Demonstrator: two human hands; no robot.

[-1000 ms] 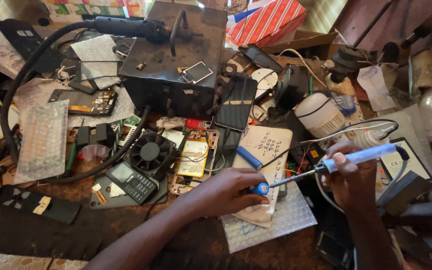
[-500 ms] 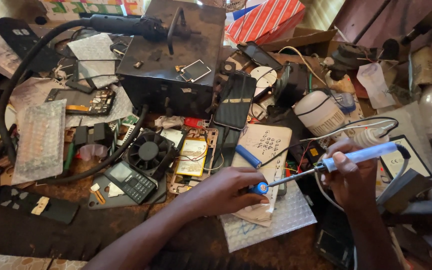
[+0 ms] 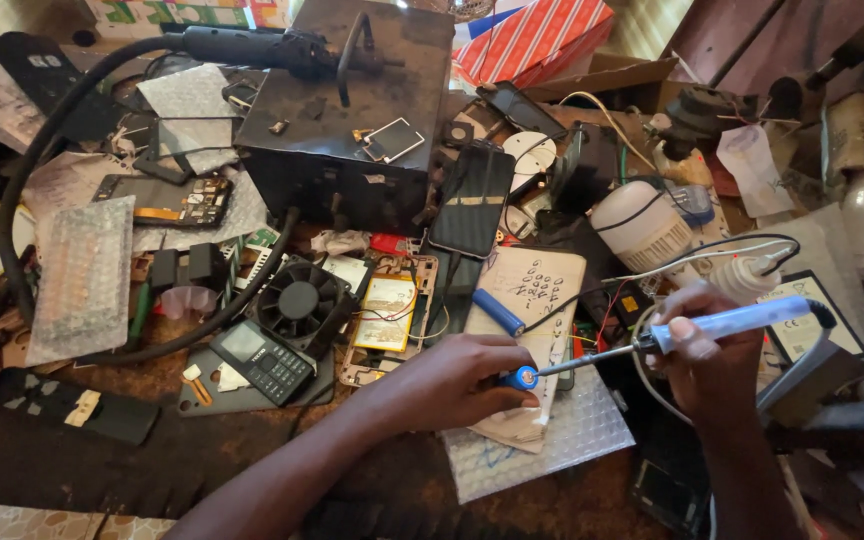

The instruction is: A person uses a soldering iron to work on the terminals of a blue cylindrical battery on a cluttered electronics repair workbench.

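My left hand [image 3: 457, 382] pinches a small blue cylindrical cell [image 3: 523, 378] by its end, resting on a worn notepad [image 3: 530, 300] that lies on bubble wrap [image 3: 542, 440]. My right hand [image 3: 707, 355] grips a soldering iron with a pale blue handle [image 3: 742, 322]; its metal tip touches the end of that blue cell. A second blue cell [image 3: 499, 312] lies loose on the notepad just above my left hand.
A black metal box [image 3: 347, 110] with a hose stands at the back. An opened phone [image 3: 387, 315], a black fan [image 3: 299, 300], a small keypad phone [image 3: 262, 362], a white bulb [image 3: 642, 225] and several phone parts crowd the bench.
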